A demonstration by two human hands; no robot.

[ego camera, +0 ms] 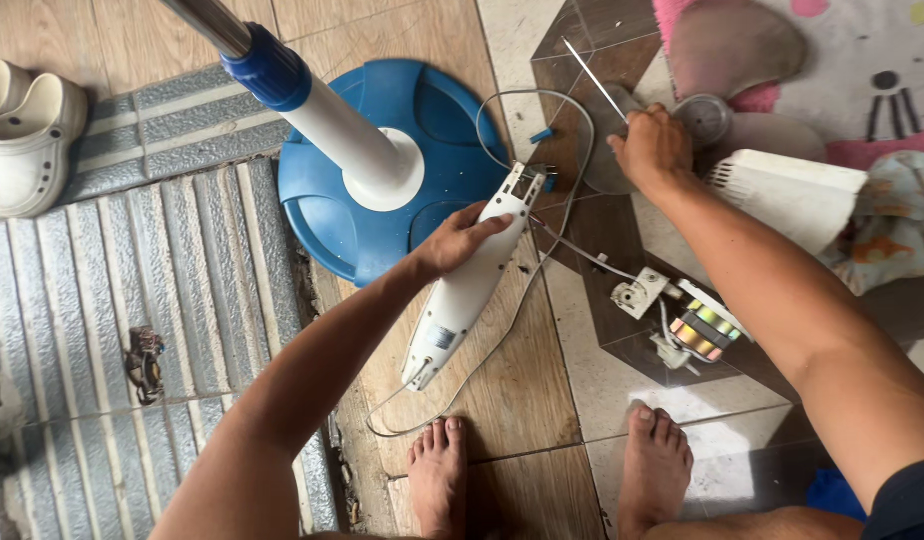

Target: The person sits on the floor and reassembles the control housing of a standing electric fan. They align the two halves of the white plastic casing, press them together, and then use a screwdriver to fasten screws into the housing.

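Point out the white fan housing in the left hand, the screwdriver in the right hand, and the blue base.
White fan housing [460, 300]: head view, middle of its long body.
Screwdriver [594, 78]: head view, bare metal shaft.
Blue base [422, 95]: head view, top surface behind the pole.

Soft, even daylight fills the view, bright enough that colours read clearly. The blue fan base shows a mild sheen and casts almost no shadow. Right of it and lower, the glossy floor tile carries a pale glare. Focus is sharp; edges bend slightly.
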